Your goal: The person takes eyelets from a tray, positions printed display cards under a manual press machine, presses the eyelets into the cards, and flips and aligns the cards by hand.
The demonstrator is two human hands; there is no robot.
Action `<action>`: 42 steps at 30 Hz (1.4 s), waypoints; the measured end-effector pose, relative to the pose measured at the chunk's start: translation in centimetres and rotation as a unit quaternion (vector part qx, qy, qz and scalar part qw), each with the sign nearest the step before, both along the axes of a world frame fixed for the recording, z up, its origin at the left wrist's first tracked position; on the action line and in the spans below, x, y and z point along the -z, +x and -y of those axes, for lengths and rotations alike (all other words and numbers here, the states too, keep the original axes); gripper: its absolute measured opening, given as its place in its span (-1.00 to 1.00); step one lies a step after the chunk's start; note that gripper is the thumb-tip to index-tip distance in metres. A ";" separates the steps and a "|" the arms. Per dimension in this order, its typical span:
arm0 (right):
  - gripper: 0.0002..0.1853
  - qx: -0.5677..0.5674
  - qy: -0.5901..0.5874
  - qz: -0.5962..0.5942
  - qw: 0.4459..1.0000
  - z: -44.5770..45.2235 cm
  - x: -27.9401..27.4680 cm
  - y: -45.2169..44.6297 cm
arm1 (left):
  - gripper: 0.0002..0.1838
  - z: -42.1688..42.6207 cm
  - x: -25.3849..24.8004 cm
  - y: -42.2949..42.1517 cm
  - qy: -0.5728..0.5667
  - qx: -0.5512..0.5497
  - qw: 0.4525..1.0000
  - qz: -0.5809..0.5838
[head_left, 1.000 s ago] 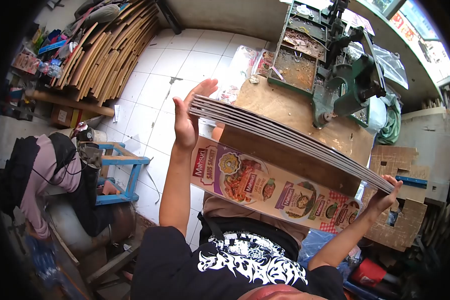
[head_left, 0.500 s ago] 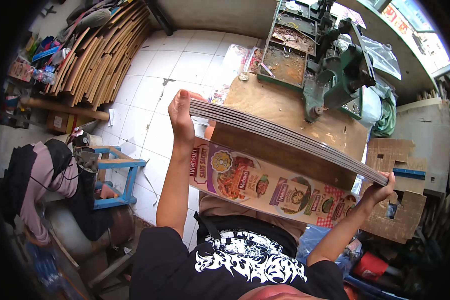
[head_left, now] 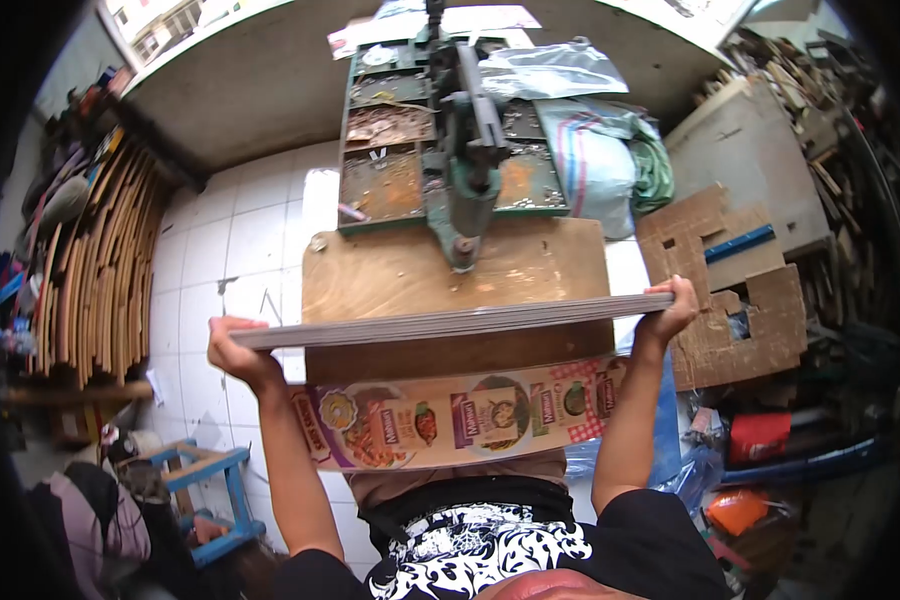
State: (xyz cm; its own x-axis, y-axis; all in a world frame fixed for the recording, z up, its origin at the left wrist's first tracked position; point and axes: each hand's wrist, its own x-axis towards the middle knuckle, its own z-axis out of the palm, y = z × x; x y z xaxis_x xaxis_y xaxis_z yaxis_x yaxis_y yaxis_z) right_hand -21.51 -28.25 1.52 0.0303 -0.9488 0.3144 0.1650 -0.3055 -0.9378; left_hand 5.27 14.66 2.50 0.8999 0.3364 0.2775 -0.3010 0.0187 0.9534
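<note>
A stack of thin flat boards (head_left: 460, 322) is held on edge between my two hands, seen mostly as grey layered edges. My left hand (head_left: 242, 350) grips its left end with the fingers bent round it. At the right end my right hand (head_left: 674, 308) is closed on the stack. Nearer my body lies a printed panel (head_left: 470, 418) with food pictures and "Mahsuri" labels. Beyond the stack is a wooden board (head_left: 450, 270) in front of a green metal hand press (head_left: 465, 190).
A green compartment tray (head_left: 385, 185) with small metal bits surrounds the press. Plastic bags (head_left: 590, 165) and cut brown boards (head_left: 740, 320) are at the right. Stacked strips (head_left: 100, 260) stand far left, a blue wooden frame (head_left: 225, 500) at lower left.
The view has turned right, so the press is now central. The stack has gone from slanted to nearly level. My left hand's fingers, earlier spread, have closed round its end.
</note>
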 end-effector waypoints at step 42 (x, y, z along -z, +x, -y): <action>-0.67 -0.002 0.027 0.026 0.999 -0.3 -0.7 0.4 | -0.29 -1.7 2.8 0.7 -0.133 0.130 0.982 -0.034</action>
